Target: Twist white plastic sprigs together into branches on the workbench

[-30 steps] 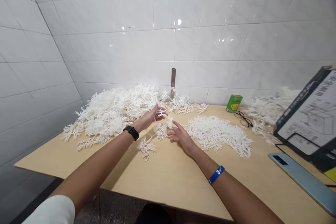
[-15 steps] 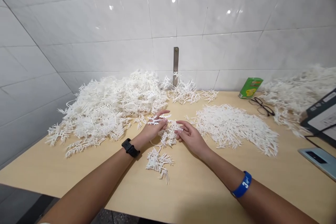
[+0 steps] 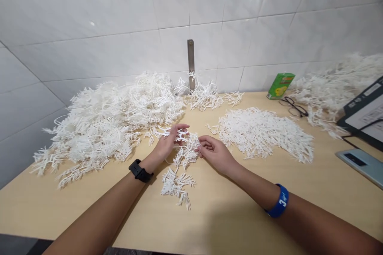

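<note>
Matt wooden table (image 3: pixel 227 211), glossy wall tiles (image 3: pixel 119 12)

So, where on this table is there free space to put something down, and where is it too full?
The table is bare along its near edge, between the forearms and in front of the small white cluster. Another bare patch lies between the flat white pile and the phone. The back left is crowded by the big white heap; the back right holds glasses and more pieces.

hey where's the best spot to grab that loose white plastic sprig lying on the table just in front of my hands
Probably pinch the white plastic sprig at its bare top stem, coming from above. Its lower end fans into thin prongs lying flat on the table.
</note>
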Tool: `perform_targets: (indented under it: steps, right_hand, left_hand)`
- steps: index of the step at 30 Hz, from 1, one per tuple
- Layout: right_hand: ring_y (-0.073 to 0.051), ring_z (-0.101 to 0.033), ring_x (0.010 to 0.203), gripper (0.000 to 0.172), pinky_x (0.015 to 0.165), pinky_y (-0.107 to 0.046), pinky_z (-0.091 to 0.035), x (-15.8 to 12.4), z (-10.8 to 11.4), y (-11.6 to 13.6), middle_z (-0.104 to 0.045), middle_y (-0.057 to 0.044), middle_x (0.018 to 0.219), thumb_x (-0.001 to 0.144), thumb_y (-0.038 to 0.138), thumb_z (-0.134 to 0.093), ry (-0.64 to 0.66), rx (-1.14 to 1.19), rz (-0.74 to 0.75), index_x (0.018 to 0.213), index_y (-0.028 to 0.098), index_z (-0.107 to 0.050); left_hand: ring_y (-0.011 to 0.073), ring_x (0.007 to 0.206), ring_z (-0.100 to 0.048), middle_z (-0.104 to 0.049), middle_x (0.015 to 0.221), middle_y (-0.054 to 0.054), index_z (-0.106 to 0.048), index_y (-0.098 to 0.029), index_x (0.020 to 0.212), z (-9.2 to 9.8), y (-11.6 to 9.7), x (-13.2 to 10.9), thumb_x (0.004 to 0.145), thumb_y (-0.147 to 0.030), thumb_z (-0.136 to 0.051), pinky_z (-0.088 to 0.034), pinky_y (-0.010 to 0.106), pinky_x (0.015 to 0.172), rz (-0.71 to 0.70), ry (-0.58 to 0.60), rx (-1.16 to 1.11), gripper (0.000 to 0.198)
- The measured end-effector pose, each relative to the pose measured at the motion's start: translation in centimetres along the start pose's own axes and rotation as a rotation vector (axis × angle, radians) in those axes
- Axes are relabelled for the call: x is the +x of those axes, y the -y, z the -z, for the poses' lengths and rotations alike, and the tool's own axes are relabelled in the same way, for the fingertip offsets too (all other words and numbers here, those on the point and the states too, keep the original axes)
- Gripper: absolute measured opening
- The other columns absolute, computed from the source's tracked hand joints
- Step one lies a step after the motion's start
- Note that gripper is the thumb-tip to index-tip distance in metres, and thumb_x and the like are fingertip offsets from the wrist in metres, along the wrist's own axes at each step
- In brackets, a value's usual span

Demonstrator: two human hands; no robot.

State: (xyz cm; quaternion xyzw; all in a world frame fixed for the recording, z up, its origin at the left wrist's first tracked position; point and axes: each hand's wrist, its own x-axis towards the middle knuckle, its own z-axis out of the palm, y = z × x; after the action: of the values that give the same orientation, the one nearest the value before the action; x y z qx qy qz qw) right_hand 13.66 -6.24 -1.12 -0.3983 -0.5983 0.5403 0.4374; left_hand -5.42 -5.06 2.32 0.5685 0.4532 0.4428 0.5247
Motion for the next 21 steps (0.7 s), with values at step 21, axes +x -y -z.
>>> perform_targets:
  steps: [21]
  right_hand:
    - [-0.016,-0.06,0.081,0.02,0.074,-0.03,-0.047,0.1,0.8,0.4,-0.066,-0.004,0.088,0.082,0.034,-0.06,-0.075,-0.081,0.134,0.091,0.02,-0.069]
  left_hand:
    - [0.0137,0.067,-0.053,-0.062,0.075,0.002,-0.066,-0.018,0.086,-1.2,-0.8,-1.1,0.079,-0.039,-0.065,-0.041,0.025,0.061,-0.017,0.239,0.388,0.023]
